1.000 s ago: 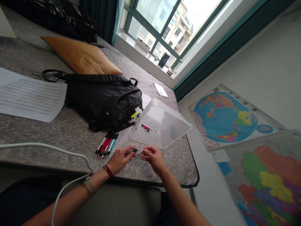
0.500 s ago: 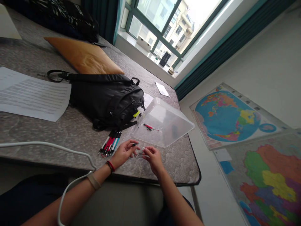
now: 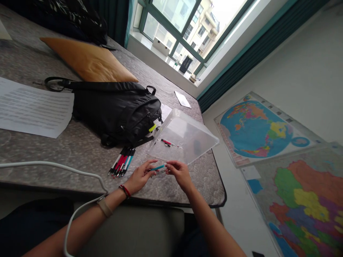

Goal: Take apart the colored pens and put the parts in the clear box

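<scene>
A slim teal pen is held in the air just in front of the near edge of a clear plastic tub, which serves here as the reference point. The pen is pinched at one end by the fingers of the left hand and at the other by the fingertips of the right hand, so the two hands are brought close together and both are clamped on it. Whether the pen is one piece or two joined parts cannot be told. A red string bracelet and a beige band are worn on the left arm, nearer the camera than the tub.

A small strip with printed lettering lies on the mattress just below the pen, in front of the tub; its wording is too blurred to read. Beside the tub's left corner, a bundle of red, black and white pens is laid side by side. Small red and black pen pieces are seen through the tub's clear wall. A black backpack rests just behind the tub, and a printed sheet lies farther off to its left. A white cable runs along the mattress edge, well to the left of the tub.
</scene>
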Demonstrator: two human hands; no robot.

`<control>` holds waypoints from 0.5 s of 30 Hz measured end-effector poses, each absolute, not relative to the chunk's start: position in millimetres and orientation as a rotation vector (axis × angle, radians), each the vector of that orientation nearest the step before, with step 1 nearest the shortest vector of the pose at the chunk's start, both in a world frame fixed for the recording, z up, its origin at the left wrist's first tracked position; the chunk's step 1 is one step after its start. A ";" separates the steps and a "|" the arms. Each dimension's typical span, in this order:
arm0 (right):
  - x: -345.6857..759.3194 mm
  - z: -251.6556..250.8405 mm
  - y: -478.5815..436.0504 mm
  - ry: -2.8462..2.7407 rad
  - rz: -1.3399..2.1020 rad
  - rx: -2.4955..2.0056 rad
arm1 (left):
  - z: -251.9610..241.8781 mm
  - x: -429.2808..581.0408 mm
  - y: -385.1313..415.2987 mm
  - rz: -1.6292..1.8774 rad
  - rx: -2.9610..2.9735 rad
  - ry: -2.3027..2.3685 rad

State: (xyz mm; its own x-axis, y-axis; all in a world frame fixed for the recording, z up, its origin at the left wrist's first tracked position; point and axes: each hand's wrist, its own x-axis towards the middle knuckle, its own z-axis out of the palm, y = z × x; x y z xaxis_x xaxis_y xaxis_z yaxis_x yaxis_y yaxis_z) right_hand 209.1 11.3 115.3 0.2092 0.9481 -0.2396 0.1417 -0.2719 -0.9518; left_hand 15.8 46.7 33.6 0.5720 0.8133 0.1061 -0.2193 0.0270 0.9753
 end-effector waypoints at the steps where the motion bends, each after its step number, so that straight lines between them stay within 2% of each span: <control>1: 208.3 119.5 12.1 -1.088 1.157 -1.613 | 33.8 15.6 47.0 0.867 1.317 0.577; 15: 200.9 135.8 4.9 -1.631 0.813 -1.709 | 31.2 15.5 48.1 0.871 1.386 0.647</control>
State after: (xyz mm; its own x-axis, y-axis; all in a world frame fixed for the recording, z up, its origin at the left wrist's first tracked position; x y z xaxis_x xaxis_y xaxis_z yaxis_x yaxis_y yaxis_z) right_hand 200.9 4.9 135.8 0.0419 0.9991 -0.0095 0.6088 -0.0330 -0.7926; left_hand 15.5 48.1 31.2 0.5487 0.8297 0.1023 -0.1422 -0.0279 0.9894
